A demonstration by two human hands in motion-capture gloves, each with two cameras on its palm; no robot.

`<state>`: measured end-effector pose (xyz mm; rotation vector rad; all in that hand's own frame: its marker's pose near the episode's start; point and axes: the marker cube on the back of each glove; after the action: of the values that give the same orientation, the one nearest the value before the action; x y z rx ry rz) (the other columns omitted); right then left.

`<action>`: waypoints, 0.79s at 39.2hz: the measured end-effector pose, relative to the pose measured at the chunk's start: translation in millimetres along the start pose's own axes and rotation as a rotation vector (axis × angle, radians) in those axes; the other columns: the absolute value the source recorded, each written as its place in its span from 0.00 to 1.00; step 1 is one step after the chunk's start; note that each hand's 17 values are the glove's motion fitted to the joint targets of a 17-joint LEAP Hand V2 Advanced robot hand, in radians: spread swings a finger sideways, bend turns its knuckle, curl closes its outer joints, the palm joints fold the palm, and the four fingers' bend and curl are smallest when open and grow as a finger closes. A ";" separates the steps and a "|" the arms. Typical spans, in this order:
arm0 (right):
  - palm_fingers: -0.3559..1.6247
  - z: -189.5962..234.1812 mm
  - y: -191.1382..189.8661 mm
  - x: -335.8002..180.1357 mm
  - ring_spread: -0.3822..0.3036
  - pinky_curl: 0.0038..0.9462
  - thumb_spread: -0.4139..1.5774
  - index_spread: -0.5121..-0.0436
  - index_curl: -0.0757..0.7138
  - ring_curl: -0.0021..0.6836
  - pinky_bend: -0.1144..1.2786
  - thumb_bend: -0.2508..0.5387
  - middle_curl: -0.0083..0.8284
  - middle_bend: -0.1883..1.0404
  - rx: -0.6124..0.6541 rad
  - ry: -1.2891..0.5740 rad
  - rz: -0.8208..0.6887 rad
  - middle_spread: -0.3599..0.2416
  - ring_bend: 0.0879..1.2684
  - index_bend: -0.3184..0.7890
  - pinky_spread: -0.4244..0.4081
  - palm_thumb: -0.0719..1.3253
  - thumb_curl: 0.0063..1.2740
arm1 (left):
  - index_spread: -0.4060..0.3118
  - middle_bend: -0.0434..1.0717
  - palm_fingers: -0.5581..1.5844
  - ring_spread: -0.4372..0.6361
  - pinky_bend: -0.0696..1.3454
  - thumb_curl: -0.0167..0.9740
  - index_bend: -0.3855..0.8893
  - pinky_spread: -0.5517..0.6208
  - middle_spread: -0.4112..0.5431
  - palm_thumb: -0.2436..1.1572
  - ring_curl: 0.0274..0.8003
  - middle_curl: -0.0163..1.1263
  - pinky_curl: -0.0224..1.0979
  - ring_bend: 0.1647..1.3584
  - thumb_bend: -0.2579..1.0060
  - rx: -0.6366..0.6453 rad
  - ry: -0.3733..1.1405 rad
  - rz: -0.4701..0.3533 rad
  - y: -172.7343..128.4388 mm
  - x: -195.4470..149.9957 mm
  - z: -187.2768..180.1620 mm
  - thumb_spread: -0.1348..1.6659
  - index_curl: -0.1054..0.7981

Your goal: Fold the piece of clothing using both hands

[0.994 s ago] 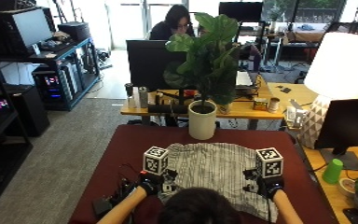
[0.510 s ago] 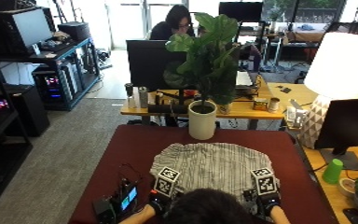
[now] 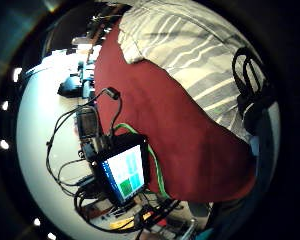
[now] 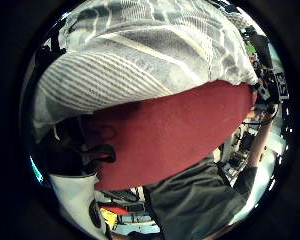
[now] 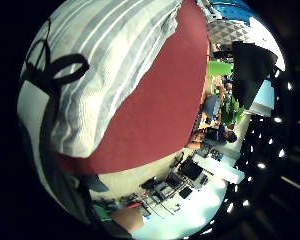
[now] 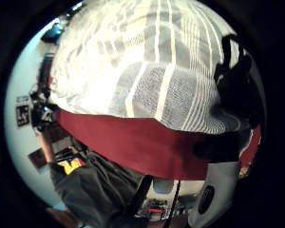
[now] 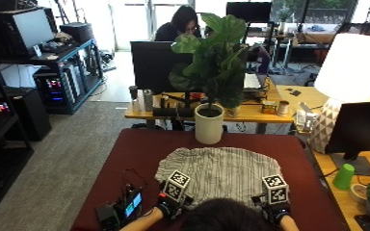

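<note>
Getting ready to fold, both hands, left [image 7: 167, 208] and right [image 7: 273, 210], sit at the near edge of the striped shirt [image 7: 220, 172] lying flat on the red counter [image 7: 140, 154], though I cannot tell if either grip holds the cloth, and next they probably need to lift that edge over.

Place: an office or lab workspace.
Signs: monitor [image 7: 153, 60] on a desk [image 7: 236, 111], computer rack [image 7: 66, 72], second monitor [image 7: 361, 130], potted plant [image 7: 212, 72], white lamp [image 7: 351, 72].

Dark red table [image 7: 140, 149], white potted plant [image 7: 209, 126] at its far edge, small screen device [image 7: 131, 206] near its front-left corner
</note>
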<state>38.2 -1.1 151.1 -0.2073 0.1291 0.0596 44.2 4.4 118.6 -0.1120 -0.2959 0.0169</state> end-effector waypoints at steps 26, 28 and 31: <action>0.83 -198.6 25.5 33.2 0.20 0.42 0.57 0.54 0.54 0.66 0.55 0.30 0.58 0.46 0.014 0.032 0.035 0.26 0.47 0.43 0.13 0.77 0.42 | 0.18 0.48 0.84 0.09 0.32 0.66 0.46 0.17 0.09 0.77 0.55 0.48 0.40 0.37 0.28 0.020 0.000 -0.087 32.3 -55.7 -204.4 0.50 0.57; 0.83 -211.7 10.0 37.0 0.20 0.42 0.56 0.54 0.55 0.66 0.55 0.29 0.59 0.46 0.039 0.044 0.074 0.26 0.47 0.43 0.13 0.78 0.43 | 0.17 0.48 0.84 0.09 0.32 0.67 0.47 0.17 0.09 0.76 0.56 0.49 0.40 0.38 0.28 0.050 -0.027 -0.156 11.5 -61.7 -215.0 0.50 0.58; 0.83 -219.4 -15.0 40.5 0.20 0.42 0.55 0.54 0.55 0.66 0.55 0.29 0.59 0.46 0.063 0.063 0.120 0.26 0.47 0.43 0.14 0.78 0.44 | 0.17 0.49 0.84 0.09 0.32 0.70 0.47 0.18 0.09 0.76 0.57 0.50 0.40 0.38 0.27 0.083 -0.060 -0.225 -23.3 -68.3 -218.1 0.51 0.60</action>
<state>52.7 -59.8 -64.2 -0.1386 0.2063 0.1681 42.5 -44.6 -105.9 0.0049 -0.3659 -0.1905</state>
